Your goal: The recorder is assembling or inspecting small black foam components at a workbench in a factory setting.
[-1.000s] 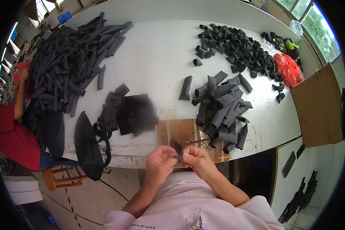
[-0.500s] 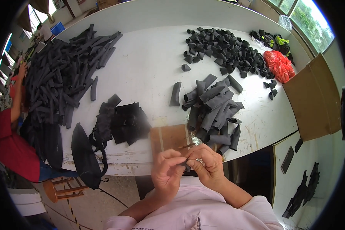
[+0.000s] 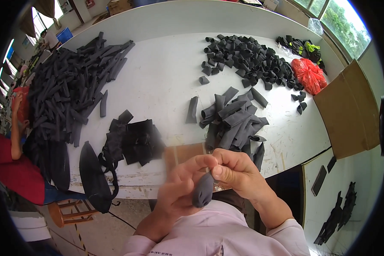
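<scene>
Head view. A small dark grey fabric piece (image 3: 203,191) is pinched between both hands, close to the body and below the near edge of the white tabletop (image 3: 158,81). The left hand (image 3: 179,192) is curled beneath and beside the piece, fingers bent around it; the right hand (image 3: 234,170) is closed over its upper end, the thumb pressed against the fabric. The fingertips of the two hands are brought together above the piece.

On the tabletop, just beyond the hands, a heap of short black tube pieces (image 3: 234,121) is seen; one single tube piece (image 3: 193,110) lies just to its left. A larger spread of small black cut pieces (image 3: 247,59) is laid farther back, with a red plastic bag (image 3: 309,76) at its right. A pile of long black strips (image 3: 68,89) covers the left part, and a stack of flat black fabric panels (image 3: 136,141) rests near the front edge. A person in a red top (image 3: 13,170) is seated at the left. Brown cardboard (image 3: 350,111) lies at the right.
</scene>
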Motion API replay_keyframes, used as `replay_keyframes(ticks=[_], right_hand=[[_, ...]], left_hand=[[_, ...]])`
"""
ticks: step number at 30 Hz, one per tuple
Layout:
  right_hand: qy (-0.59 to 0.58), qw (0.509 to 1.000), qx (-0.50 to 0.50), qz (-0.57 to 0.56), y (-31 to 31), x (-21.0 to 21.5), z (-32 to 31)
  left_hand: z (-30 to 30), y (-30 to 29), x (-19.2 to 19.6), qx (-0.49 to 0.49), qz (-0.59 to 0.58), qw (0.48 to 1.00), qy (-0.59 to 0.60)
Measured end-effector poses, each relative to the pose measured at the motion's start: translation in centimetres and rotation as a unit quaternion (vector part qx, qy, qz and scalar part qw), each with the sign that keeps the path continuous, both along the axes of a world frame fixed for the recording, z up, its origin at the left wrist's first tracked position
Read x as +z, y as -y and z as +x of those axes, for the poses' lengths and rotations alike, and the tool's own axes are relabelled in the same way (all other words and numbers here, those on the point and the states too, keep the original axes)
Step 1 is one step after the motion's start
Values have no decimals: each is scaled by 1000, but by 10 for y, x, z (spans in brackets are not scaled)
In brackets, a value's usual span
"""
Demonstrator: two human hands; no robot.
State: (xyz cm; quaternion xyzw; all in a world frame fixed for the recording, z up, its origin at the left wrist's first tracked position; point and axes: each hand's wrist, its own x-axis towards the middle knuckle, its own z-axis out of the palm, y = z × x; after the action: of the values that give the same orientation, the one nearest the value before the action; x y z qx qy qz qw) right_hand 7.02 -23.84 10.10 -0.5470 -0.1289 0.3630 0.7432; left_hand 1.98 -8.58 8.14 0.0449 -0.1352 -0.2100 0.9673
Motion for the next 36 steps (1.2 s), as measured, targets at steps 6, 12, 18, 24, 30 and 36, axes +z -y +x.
replay_keyframes(ticks=[6,12,18,24,30,36], right_hand=[[-89,993,-63,49,-1,-92,6],[-4,999,-14,-51,-10,-49,27],[-127,992,1,-27,3,-112,17],[1,998,-23,-58,6,-112,13],[472,858,-117,-168,6,-59,13],[641,705,57,-297,2,-49,15]], left_hand=[[7,-1,-86,33,4,972,-234],[27,-6,-40,45,-139,911,-387],[19,-2,-101,47,-17,940,-339],[10,-3,-77,322,570,753,60],[4,11,-47,384,531,753,62],[-8,-2,-60,425,447,787,-17]])
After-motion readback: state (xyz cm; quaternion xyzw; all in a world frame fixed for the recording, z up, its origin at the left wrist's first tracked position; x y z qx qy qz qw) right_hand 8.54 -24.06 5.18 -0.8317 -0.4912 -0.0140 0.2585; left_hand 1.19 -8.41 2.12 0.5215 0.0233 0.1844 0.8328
